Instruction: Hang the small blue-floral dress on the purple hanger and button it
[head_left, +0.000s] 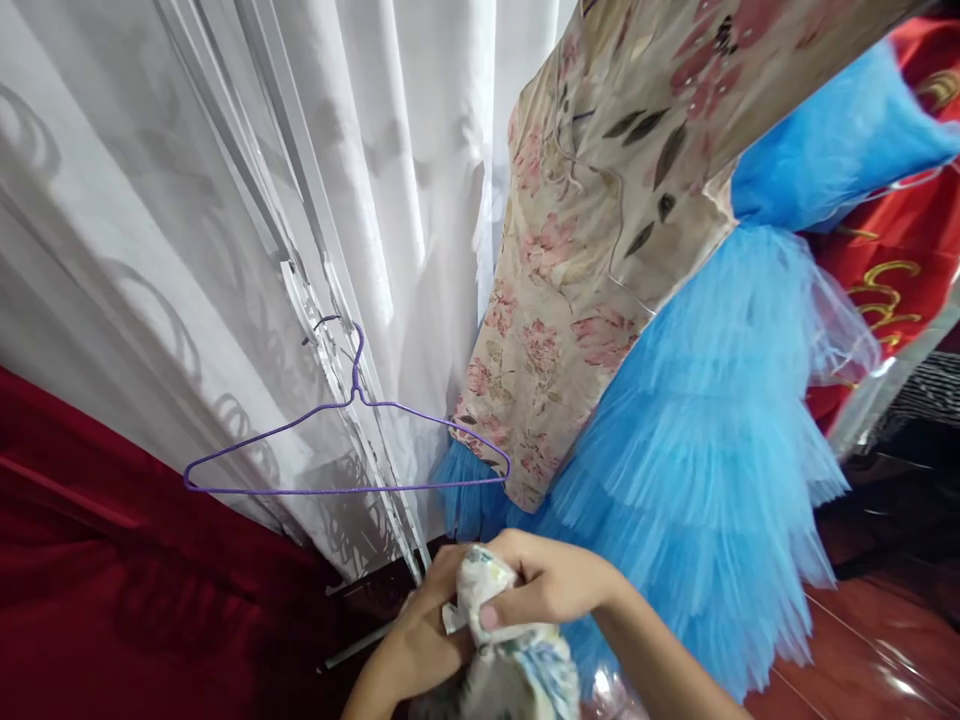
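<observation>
The soft cloth (pixel 491 580), white with blue and yellow-green marks, is all bunched up at 6 o'clock, down between the two hands. The right hand (pixel 551 590) pinches it, with its thumb pressed on the front. The left hand (pixel 427 635) is up against the other side, but its fingers are partly hidden, so I can't tell how hard it grips or if it pinches. As far as I can judge, the picking up is done, and the cloth is not smoothed out, put down or hung up yet. The purple hanger (pixel 357 392) at 8 o'clock has nothing on it, and its hook goes round part of the silver stand (pixel 345 390). Now to count: I see two hands, one bunched cloth, one bare hanger and one stand. There is one flowery dress (pixel 555 290) at 1 to 2 o'clock, one frilly blue dress (pixel 697 430) at 3 to 4 o'clock, and one red cloth with gold swirls (pixel 900 255) at 2 to 3 o'clock. A white curtain (pixel 405 180) hangs at 11 o'clock; how many pieces it has, I can't tell. One dark red drape (pixel 112 570) is at 8 o'clock, past the hanger.
</observation>
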